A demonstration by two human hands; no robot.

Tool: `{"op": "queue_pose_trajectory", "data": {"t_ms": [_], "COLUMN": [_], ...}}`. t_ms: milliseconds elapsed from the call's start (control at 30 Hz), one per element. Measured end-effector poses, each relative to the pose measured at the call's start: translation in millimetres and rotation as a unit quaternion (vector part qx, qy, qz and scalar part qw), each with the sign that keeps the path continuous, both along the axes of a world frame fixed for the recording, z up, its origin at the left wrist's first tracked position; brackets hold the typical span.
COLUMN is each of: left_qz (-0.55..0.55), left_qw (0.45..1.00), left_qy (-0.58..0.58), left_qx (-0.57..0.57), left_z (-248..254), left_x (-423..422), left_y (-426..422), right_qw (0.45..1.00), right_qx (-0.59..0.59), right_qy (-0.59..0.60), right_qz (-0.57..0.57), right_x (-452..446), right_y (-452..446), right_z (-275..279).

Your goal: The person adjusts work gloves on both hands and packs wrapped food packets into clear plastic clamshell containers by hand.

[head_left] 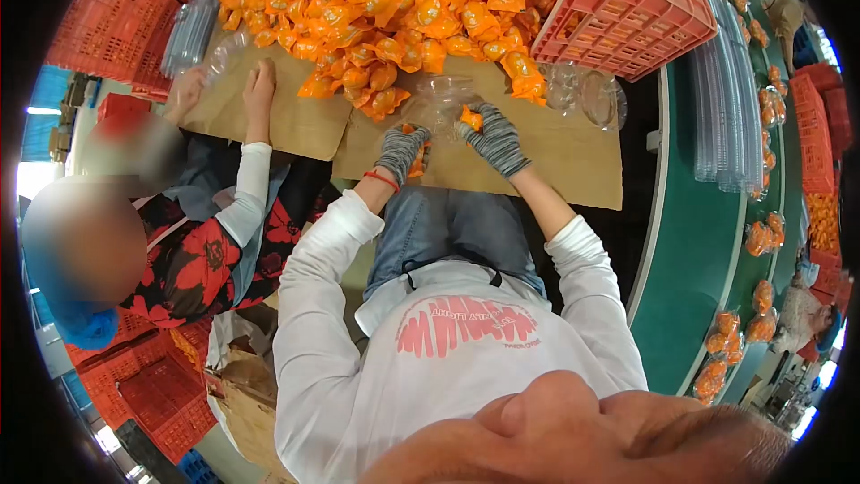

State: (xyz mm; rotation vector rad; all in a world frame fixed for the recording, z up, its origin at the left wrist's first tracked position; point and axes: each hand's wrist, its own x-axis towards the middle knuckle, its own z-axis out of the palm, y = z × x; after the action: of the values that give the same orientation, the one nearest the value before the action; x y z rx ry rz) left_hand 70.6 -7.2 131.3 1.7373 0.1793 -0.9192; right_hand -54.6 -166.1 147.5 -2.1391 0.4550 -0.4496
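Grasping with curled fingers, the grey-striped knit-gloved left hand [403, 151] holds at least one round fruit in orange plastic wrap [417, 161] near the brown cardboard-covered table's [573, 166] front edge; the right hand [494, 136] pinches a second orange-wrapped fruit [470, 118]. A clear thin plastic container [439, 106] lies just beyond them. A soft, even grip should spare wrapper and container walls. Farther out, a heap of orange-wrapped fruit [385, 0] spans the far edge, and a red slatted plastic crate [627, 13] stands tilted at the far right corner.
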Motion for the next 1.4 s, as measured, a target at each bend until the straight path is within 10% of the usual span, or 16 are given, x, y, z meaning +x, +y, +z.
{"op": "queue_pose_trajectory", "data": {"t_ms": [133,233,533,733,1100,1400], "left_qz": [-0.049,-0.093,0.015,-0.090,-0.122,-0.135], "left_qw": [0.998,0.975,0.851,0.676,0.750,0.735], "left_qy": [0.037,-0.178,-0.433,-0.731,-0.648,-0.658], "left_qx": [-0.004,0.095,-0.298,-0.002,0.047,0.093], "left_z": [16.2,17.6,48.4,-6.9,-1.0,-0.5], "left_x": [1.5,3.2,-26.6,6.1,-4.1,-16.4], "left_y": [4.7,15.8,-34.6,-53.6,-71.9,-63.2], "right_qw": [0.997,0.998,0.996,0.999,0.987,0.945], "right_qx": [-0.066,-0.036,-0.055,0.017,0.126,-0.295], "right_qy": [0.016,0.012,0.054,0.030,-0.027,-0.132], "right_qz": [0.029,0.040,0.052,0.033,-0.096,-0.059], "right_x": [7.8,8.5,20.1,20.3,17.4,6.7], "right_y": [5.1,-1.6,-9.9,-15.6,-15.7,-6.8], "right_z": [-2.6,6.1,1.2,2.6,8.7,-18.5]}}
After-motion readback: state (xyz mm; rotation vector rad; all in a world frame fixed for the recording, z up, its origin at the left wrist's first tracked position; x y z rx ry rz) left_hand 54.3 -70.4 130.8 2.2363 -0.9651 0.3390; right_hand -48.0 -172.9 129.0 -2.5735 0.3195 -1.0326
